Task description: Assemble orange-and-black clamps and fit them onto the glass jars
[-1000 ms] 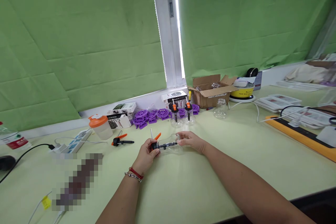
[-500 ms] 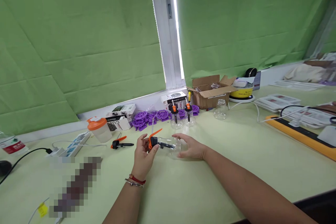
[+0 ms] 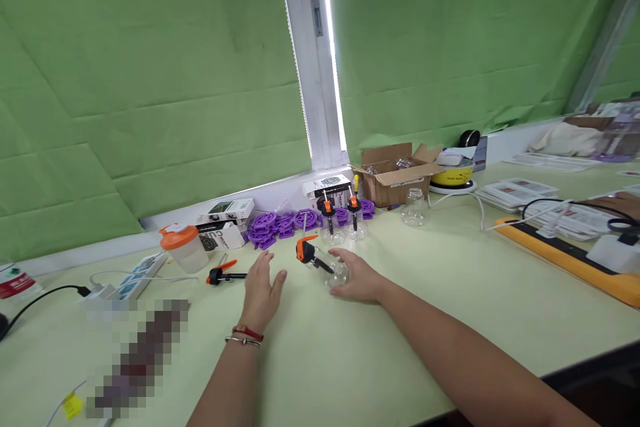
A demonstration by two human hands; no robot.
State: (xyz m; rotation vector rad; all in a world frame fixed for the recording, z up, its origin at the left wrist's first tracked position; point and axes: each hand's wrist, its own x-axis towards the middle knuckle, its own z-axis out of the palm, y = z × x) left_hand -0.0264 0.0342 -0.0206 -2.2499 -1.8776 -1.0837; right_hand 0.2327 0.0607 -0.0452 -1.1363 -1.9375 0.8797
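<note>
A clear bottle [image 3: 338, 273] with a black-and-orange pump top [image 3: 305, 251] is tilted, its top pointing up and left. My right hand [image 3: 359, 275] grips it around the base. A black tube shows through the bottle wall. To its left, my left hand [image 3: 263, 288] is open and touches nothing, thumb apart from the fingers. Beyond that hand a loose black-and-orange pump top [image 3: 216, 275] lies on the table, its tube partly hidden behind the fingers. Two similar fitted bottles, one of them this bottle [image 3: 357, 228], stand upright behind.
Purple plastic parts [image 3: 263, 228] and small boxes [image 3: 225, 235] line the wall. An open carton [image 3: 400, 181] and an uncapped clear jar [image 3: 414, 210] stand back right. At left are an orange-lidded cup [image 3: 186, 250] and a power strip [image 3: 143, 278]; an orange-and-black strip [image 3: 565, 260] lies right.
My left hand has let go of the pump top and moved left. In my right hand the bottle has turned, its top now raised more toward the back. The view has shifted slightly.
</note>
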